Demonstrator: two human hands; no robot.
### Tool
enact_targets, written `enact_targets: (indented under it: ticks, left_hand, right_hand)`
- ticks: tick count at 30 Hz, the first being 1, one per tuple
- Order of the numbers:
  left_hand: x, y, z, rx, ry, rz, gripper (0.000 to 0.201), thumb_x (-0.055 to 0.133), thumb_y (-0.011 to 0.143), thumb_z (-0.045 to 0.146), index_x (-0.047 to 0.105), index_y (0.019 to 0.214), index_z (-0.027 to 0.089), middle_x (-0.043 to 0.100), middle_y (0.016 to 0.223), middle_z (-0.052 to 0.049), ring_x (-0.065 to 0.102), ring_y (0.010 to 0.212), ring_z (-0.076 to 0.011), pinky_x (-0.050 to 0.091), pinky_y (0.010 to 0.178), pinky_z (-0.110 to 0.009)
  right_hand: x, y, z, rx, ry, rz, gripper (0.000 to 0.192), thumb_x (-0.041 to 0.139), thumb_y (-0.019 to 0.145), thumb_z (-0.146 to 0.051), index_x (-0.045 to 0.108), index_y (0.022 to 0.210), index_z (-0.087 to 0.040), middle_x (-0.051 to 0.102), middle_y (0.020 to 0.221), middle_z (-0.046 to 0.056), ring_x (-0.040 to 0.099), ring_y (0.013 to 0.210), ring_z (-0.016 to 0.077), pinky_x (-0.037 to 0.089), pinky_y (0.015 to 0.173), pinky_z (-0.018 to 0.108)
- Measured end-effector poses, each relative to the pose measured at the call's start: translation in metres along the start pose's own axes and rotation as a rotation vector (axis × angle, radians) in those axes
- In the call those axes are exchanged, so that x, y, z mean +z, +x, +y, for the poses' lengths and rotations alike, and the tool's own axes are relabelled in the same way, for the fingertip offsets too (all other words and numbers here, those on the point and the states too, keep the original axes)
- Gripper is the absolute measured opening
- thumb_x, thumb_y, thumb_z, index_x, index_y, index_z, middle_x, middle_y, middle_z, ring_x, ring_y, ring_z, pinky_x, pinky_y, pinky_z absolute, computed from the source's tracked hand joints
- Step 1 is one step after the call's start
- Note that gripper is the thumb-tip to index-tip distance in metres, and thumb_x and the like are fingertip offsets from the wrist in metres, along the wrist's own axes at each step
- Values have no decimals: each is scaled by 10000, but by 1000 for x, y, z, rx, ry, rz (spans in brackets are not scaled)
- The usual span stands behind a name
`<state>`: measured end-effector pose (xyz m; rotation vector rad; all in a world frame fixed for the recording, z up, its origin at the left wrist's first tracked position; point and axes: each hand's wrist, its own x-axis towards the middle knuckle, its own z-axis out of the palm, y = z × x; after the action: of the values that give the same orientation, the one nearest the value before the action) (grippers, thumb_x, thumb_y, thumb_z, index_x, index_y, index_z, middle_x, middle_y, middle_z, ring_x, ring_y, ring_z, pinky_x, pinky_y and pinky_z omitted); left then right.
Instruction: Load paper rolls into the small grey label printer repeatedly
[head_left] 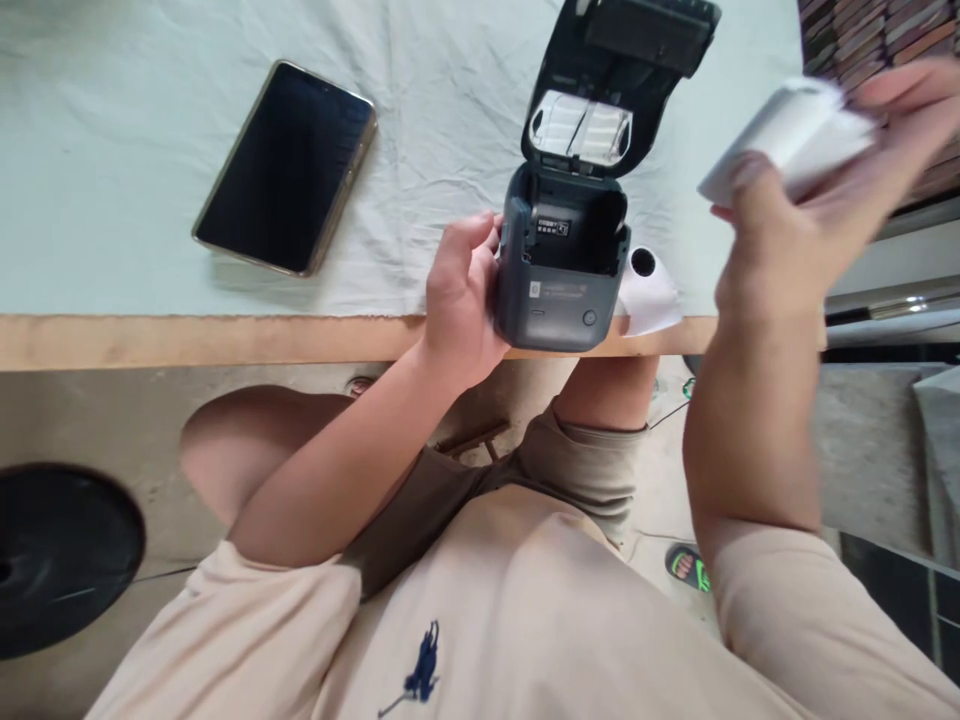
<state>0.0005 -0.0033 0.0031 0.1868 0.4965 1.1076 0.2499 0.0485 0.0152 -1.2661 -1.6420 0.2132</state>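
Here the left hand (465, 305) holds the left side of the dark printer (559, 310), its lid (645, 40) open, at the front edge of the worktop (225, 342); the right hand (802, 235), well apart to the printer's right, clasps a white paper roll (787, 135)

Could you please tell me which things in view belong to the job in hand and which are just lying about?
In the job:
- compact printer, lid open, in the left hand
- white paper roll, in the right hand

Apparently lying about:
- smartphone, on the table
- black round object, low at left
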Motion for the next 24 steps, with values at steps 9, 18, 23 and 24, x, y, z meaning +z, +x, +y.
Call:
enact_targets:
  ticks: [9,18,23,24]
  left_hand:
    - [4,2,-3,11,37,-2,279,492,1031,419,643,925,210,695,842,-62,754,1120,-334,657,876,-421]
    - [-1,1,-4,63,123,-93,393,404,1065,410,630,824,197,682,785,-64,755,1109,-302,648,862,-376]
    - [-5,3,-4,56,89,-99,357,519,1039,493,656,850,223,636,713,-64,741,1083,-334,665,817,-395]
    - [-5,2,-4,59,92,-91,355,497,1044,475,648,845,222,643,733,-67,742,1088,-329,666,814,-389]
  right_hand:
    - [16,-17,-109,-74,-313,-542,462,772,816,-274,611,1241,-354,750,1119,1,731,986,294,599,832,465]
    - [21,-2,-100,-255,-348,-623,324,553,986,-189,667,1179,-422,620,1433,-4,688,1155,285,574,920,463]
    - [26,17,-96,-274,-517,-770,123,710,917,-389,681,1036,-388,714,1153,32,648,1116,348,539,1012,571]
    - [26,19,-95,-288,-534,-792,206,755,879,-421,671,1065,-391,720,1141,33,645,1110,356,538,1014,588]
